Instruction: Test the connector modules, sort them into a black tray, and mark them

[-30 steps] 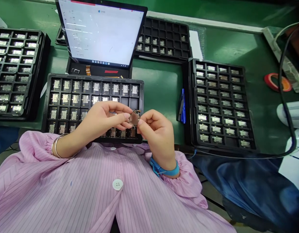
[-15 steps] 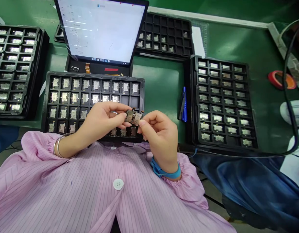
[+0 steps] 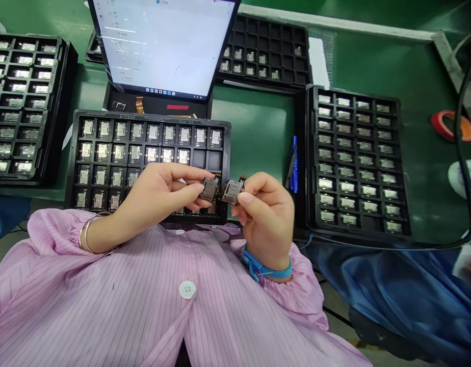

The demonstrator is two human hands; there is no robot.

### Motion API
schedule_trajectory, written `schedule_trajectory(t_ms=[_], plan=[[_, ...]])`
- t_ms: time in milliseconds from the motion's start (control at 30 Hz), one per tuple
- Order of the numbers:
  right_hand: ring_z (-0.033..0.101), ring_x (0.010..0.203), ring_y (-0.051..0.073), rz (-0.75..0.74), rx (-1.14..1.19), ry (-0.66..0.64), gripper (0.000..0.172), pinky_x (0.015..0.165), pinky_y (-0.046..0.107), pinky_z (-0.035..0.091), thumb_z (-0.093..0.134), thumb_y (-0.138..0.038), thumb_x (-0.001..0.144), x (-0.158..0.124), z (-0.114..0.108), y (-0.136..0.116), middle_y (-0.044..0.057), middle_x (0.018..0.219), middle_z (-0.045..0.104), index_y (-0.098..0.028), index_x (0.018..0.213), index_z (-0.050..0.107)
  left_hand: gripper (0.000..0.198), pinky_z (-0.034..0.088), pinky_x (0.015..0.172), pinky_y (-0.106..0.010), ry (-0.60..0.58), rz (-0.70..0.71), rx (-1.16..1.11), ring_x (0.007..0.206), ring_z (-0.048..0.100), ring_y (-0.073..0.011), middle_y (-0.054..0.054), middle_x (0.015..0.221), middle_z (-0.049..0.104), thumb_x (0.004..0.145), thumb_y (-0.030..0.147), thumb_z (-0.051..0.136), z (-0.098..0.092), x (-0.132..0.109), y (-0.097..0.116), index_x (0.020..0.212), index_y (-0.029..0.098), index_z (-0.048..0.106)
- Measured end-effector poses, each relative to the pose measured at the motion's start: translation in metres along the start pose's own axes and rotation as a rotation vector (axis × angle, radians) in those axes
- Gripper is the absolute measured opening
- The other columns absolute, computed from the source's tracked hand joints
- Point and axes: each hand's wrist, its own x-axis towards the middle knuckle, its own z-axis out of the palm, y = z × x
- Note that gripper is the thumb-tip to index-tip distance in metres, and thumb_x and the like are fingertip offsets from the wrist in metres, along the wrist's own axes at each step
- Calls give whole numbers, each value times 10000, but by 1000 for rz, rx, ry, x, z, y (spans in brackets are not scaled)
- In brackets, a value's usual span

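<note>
Above the lower right corner of a black compartment tray, my left hand pinches a small metal card-slot part between thumb and fingers. Just right of it, my right hand pinches a similar silvery part by its right edge. A narrow gap separates the two parts, and both show a dark connector tab at the top. Rows of like parts fill most of the tray's visible compartments. Two compartments at the right of its second row hold nothing. My left hand covers some lower compartments.
Behind the tray stands a screen, with a red strip below it. More part trays stand at left, back and right. A blue pen and red tape roll lie on the green table.
My right hand has moved right with its part, opening a gap between the two parts. My left hand has shifted slightly right and still holds its part.
</note>
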Motion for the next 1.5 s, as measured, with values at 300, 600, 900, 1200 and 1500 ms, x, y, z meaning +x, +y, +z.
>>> schedule_trajectory(t_ms=[300,600,900,1200,1500], plan=[[405,427,83,-2,-71,-8,165,423,222,320,643,-209,818,2,0,4,-67,543,506,-222,698,530,173,626,623,-186,26,4,79,683,749,-146,-11,765,771,811,154,693,1,-5,4,975,160,746],[425,446,100,9,-423,25,131,456,250,310,599,-206,784,33,-17,-6,-46,537,549,-219,673,531,243,546,599,-250,197,186,412,701,706,-163,-32,820,746,778,201,656,-14,25,-8,1001,167,749],[505,592,156,110,-1010,-158,168,571,299,336,561,-182,728,84,-14,12,1,593,576,-213,583,479,315,426,673,-317,223,233,935,691,596,-180,-25,792,698,806,156,539,1,74,-25,1084,164,687],[535,627,170,98,-1151,-108,145,580,299,336,664,-271,784,73,-12,9,6,683,635,-212,716,550,230,377,644,-326,333,203,1053,686,584,-199,-19,744,657,831,278,620,-34,49,-3,1039,192,668],[587,764,212,-67,-1168,-252,72,680,332,404,635,-162,824,78,31,14,45,837,652,-207,855,587,154,412,670,-339,201,192,1302,818,591,-246,-80,909,664,785,266,669,-60,50,-4,923,197,676]])
